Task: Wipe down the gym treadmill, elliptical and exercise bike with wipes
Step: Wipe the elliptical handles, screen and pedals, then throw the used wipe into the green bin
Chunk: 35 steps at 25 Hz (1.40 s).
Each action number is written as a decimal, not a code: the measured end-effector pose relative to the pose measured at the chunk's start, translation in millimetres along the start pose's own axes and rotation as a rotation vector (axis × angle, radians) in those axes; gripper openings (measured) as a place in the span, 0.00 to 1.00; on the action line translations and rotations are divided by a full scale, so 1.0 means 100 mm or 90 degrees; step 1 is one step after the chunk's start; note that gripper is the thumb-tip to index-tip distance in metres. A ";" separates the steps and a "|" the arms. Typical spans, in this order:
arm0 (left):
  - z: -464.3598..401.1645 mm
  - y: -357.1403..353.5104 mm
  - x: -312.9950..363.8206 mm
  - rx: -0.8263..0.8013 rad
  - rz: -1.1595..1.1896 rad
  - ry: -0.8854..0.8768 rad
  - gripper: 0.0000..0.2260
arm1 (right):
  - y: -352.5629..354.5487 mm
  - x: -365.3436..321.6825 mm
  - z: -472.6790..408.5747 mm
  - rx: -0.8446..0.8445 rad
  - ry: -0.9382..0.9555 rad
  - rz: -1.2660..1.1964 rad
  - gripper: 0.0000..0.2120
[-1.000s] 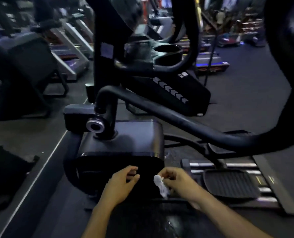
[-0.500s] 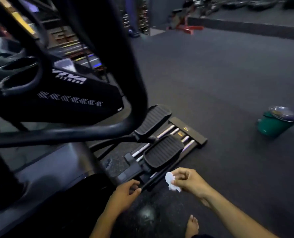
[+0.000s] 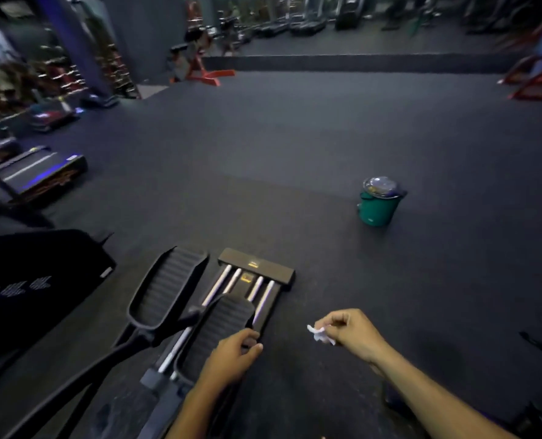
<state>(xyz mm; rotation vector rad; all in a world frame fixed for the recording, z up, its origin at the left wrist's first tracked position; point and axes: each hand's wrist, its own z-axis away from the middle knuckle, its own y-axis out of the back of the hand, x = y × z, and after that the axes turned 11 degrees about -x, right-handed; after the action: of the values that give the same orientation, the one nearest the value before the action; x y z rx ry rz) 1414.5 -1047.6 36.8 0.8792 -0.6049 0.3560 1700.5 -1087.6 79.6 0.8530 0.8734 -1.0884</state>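
Right hand: the right hand (image 3: 353, 335) is out over the bare floor, fingers curled in, thumb and fingertips pinching a small crumpled white wipe (image 3: 318, 333) that sticks out to its left.
Left hand: the left hand (image 3: 231, 359) is low at the near edge of the elliptical's right pedal (image 3: 215, 331); its fingers are loosely curled with the thumb pointing forward, and they hold nothing that shows. Whether the fingertips touch the pedal cannot be told.
Wipe: bunched, held clear of the machine, just right of the rail end and apart from the left hand.
Elliptical: only the rear part shows: two ribbed black pedals, the left pedal (image 3: 168, 289) farther forward, over four pale metal rails (image 3: 231, 282) that run to a black end bar (image 3: 257, 264) on the floor. Dark arms lead from the pedals towards the lower left.
Floor: dark rubber matting (image 3: 295, 153), wide and open ahead.
Bin: a small green bin (image 3: 379, 207) with a shiny lid stands on the floor, well apart from the hands, ahead and to the right.
Room: dim; treadmill decks (image 3: 35, 172) at left, weight racks and red-framed benches (image 3: 206, 71) farther back, blurred.
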 end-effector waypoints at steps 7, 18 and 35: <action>-1.38 -0.07 0.75 -0.138 -0.057 -0.044 0.18 | 1.02 0.30 -0.57 0.169 -0.049 0.009 0.06; -3.78 0.91 1.12 -0.212 -0.069 -0.093 0.09 | 2.07 -0.25 -2.59 0.185 -0.131 0.154 0.16; -7.36 2.28 2.30 -0.279 -0.242 -0.097 0.19 | 4.03 -0.48 -5.37 0.193 -0.225 0.212 0.10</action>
<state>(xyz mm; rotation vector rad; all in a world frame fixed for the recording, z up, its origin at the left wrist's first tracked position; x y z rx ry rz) 1727.5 -311.2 -39.6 0.5825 -0.6095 -0.1864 1989.5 -490.6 -38.3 0.9765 0.2609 -1.0457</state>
